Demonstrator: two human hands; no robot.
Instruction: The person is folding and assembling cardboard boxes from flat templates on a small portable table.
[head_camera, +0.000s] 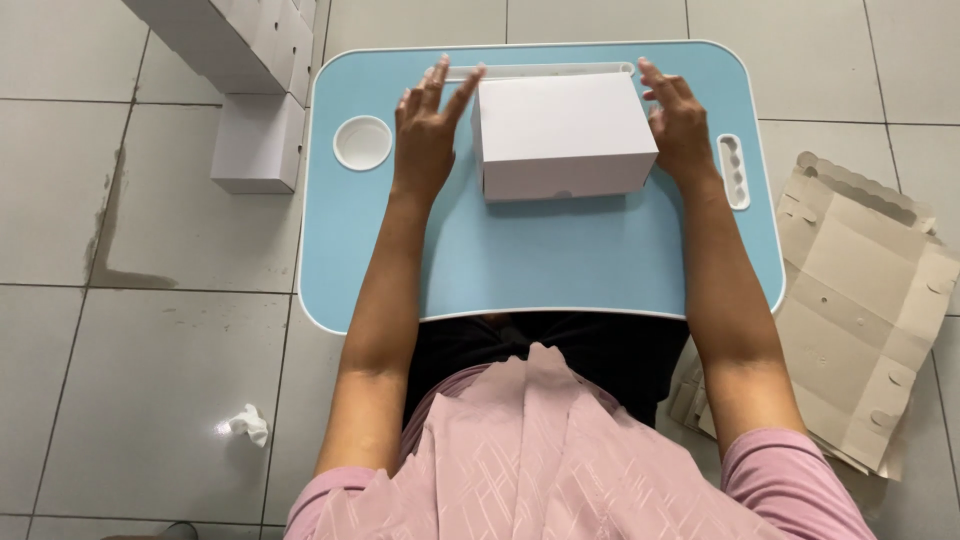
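1. One pale blue tabletop (540, 260) with a white rim fills the middle of the view, standing on a grey tiled floor (150, 380). It is the largest thing here and carries everything the hands work on.
2. To the right, on the floor, lies a stack of flat, unfolded cardboard blanks (865, 300), well apart from both hands.
3. At the far left, stacked white boxes (255, 70) sit on the floor just beside the tabletop's far left corner.
4. The closed white box (562, 135) stands on the far middle of the tabletop. Its long axis runs left to right, so its two short ends face the hands.
5. The box lies directly between the hands, a little far of the wrists. Neither is clearly nearer: both flank it at about the same depth.
6. The left hand (425, 135) is open and flat, fingers spread, its fingertips touching or just beside the box's far left corner. It grips nothing.
7. The right hand (680, 125) is open too, fingers loosely curved against the box's right end, apparently touching but not closed on it.
8. A round white cup recess (362, 143) lies left of the left hand; a narrow white slot (733, 172) lies just right of the right wrist.
9. A small crumpled tissue (246, 424) lies on the near left floor.
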